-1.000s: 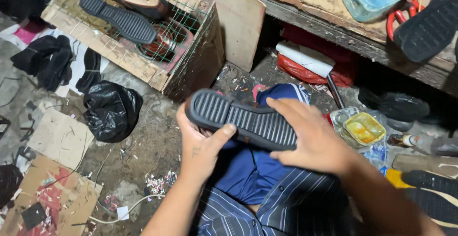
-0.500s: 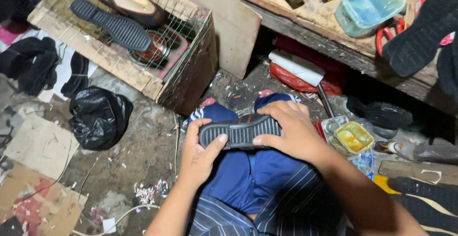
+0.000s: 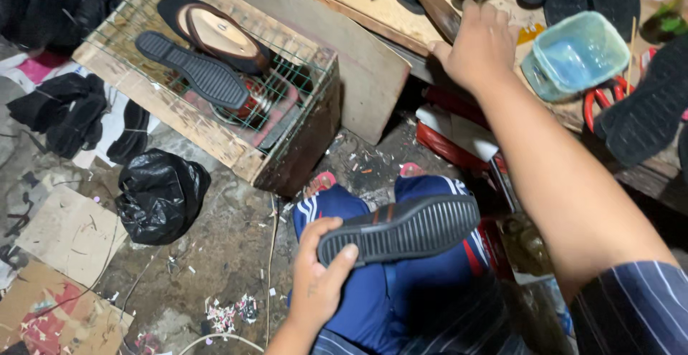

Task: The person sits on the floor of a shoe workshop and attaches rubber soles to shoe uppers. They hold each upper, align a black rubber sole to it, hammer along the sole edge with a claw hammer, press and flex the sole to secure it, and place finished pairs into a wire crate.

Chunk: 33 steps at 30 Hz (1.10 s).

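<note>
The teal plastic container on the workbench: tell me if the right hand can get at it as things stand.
Probably yes. The right hand is already up on the wooden workbench, resting on a tool handle, and the teal plastic container sits just beside it with nothing between them.

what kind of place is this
Most likely a small shoe-repair or shoemaking workshop. The left hand holds a ridged black sole, more soles and a sandal lie on a wire-topped wooden crate, and the right hand reaches to a cluttered wooden workbench.

Black plastic bag (image 3: 161,196), wire-topped wooden crate (image 3: 215,122)
</note>
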Each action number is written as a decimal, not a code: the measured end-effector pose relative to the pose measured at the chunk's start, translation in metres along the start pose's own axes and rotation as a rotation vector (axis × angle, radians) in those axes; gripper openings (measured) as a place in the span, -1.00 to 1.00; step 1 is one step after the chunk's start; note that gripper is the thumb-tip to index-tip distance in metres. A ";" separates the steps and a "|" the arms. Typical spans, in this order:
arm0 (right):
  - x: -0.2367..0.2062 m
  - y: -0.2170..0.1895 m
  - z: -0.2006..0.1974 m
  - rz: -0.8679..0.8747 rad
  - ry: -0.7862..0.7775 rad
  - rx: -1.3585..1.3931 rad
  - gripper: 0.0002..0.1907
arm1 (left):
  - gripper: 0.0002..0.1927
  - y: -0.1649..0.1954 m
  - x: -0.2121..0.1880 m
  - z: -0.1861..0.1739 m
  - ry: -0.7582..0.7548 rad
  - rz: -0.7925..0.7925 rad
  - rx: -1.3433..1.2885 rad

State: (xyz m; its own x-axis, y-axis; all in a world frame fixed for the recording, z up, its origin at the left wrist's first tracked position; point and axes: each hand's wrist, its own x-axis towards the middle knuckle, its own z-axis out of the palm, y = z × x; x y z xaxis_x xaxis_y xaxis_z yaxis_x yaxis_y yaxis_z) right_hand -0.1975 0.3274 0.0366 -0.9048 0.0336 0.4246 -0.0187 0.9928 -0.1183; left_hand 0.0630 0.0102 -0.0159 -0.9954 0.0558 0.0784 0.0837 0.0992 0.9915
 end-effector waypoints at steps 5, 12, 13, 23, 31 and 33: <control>0.032 0.003 0.020 0.026 -0.020 0.006 -0.49 | -0.57 0.007 0.009 0.006 0.027 -0.155 -0.130; -0.091 -0.019 -0.064 0.151 -0.158 1.143 -0.62 | -0.75 0.007 0.067 0.003 0.098 -0.541 -0.302; -0.121 -0.021 -0.077 0.190 -0.253 1.310 -0.59 | -0.76 0.006 0.075 0.002 0.070 -0.584 -0.334; -0.281 -0.030 -0.110 0.495 -0.559 1.076 -0.53 | -0.76 0.007 0.085 0.004 0.047 -0.576 -0.377; -0.275 -0.045 -0.154 0.522 -0.758 0.777 -0.63 | -0.68 0.007 0.046 0.005 0.013 -0.122 -0.085; -0.269 -0.067 -0.188 0.552 -0.472 0.975 -0.57 | -0.69 0.005 0.044 0.007 0.019 -0.123 -0.113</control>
State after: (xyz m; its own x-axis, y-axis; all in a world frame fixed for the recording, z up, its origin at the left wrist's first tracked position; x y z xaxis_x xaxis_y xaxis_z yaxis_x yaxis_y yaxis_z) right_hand 0.1269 0.2735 0.0994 -0.9542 0.1775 -0.2410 0.2900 0.3483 -0.8914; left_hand 0.0199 0.0202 -0.0085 -0.9986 0.0310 -0.0433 -0.0436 -0.0080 0.9990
